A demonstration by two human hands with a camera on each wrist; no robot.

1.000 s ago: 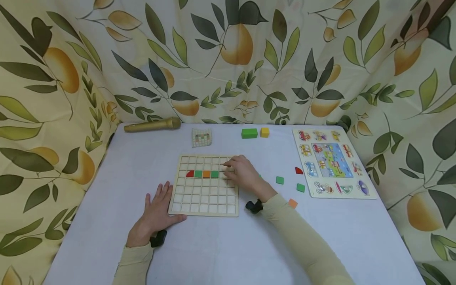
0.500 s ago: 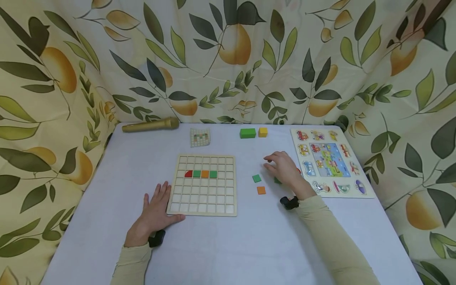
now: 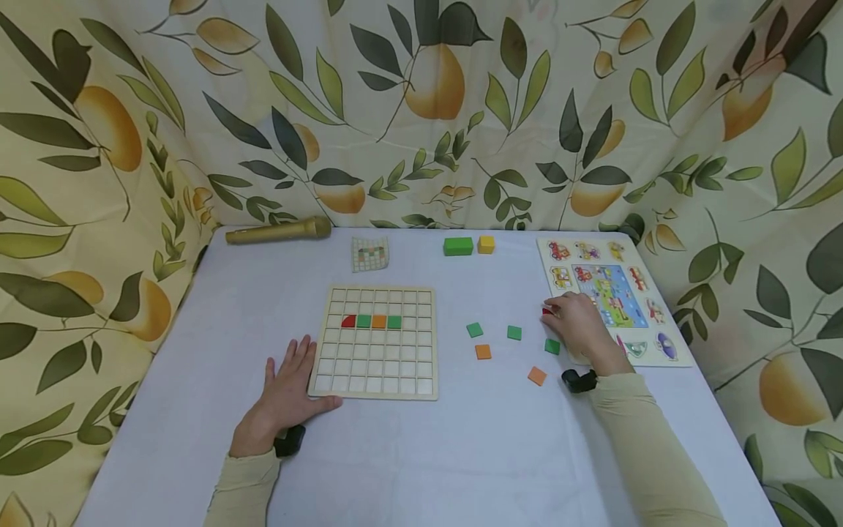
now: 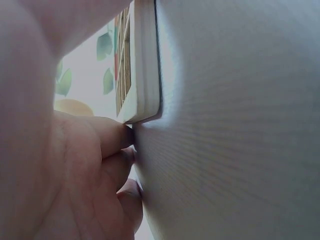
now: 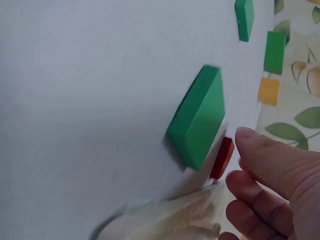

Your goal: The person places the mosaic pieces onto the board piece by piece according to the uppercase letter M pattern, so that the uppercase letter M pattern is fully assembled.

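Seen from the grid board (image 3: 373, 362), the right hand (image 3: 579, 329) is at three o'clock, over the left edge of the picture puzzle (image 3: 609, 293). Its sleeve (image 3: 652, 446) comes in from five o'clock, the wrist angles over the table, and the fingers point to ten o'clock. Thumb and fingertips draw close together about the red piece (image 3: 545, 312), which sits right at their tips. In the right wrist view the thumb stretches toward that piece and the other fingers bend beneath it; whether the piece is pinched or merely neared, I cannot tell. At six o'clock from the red piece, near it, lies a green tile (image 3: 552, 346).

The left hand (image 3: 282, 399) lies palm down at the board's eight o'clock, its forearm coming from seven. Its fingers extend toward one o'clock beside the board's left edge, and the thumb stands out toward three, along the near edge; the grip is spread and holds nothing. The left wrist view shows fingertips on the white cloth (image 4: 225, 150), one of them right at the board's corner.
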